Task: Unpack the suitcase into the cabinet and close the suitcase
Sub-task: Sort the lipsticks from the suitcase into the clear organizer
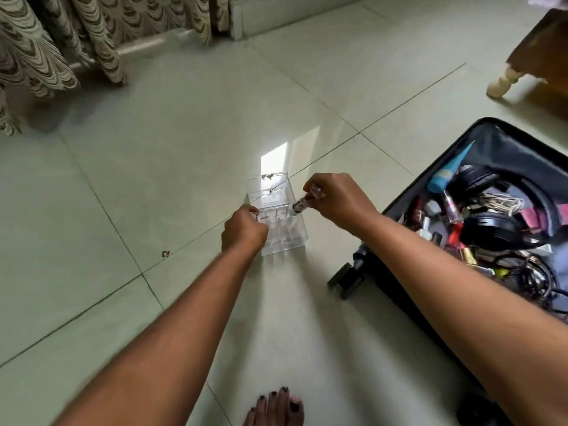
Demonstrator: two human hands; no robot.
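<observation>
1. Dead centre of the frame there's a small clear acrylic organizer box [278,210] sitting on the pale green tiled floor [172,142], lid flipped up at its far end.
2. The left hand [244,229] has its fingers curled on the box's near left edge, gripping the rim. Can't make out the fingertips properly, they're tucked behind the knuckles.
3. The right hand [333,196] is pinching a little clear cosmetic tube [302,202] with a dark inside, tilted down and left so its lower end sits right at the box's right-hand wall. Whether it's actually inside a compartment I can't tell, too blurry.
4. The black suitcase [504,142] lies open at the right edge of the frame, near the right forearm, and it's packed: black headphones [504,232], a blue tube [451,172], a pile of lipsticks and small bottles [442,216], and tangled black cables [534,281] lower down.
5. One suitcase wheel [347,279] sticks out toward the middle of the floor.
6. Bottom centre: a bare foot [276,408] with dark nail polish.
7. Upper left is a patterned curtain [46,41]; upper right, a wooden furniture leg [504,83].
</observation>
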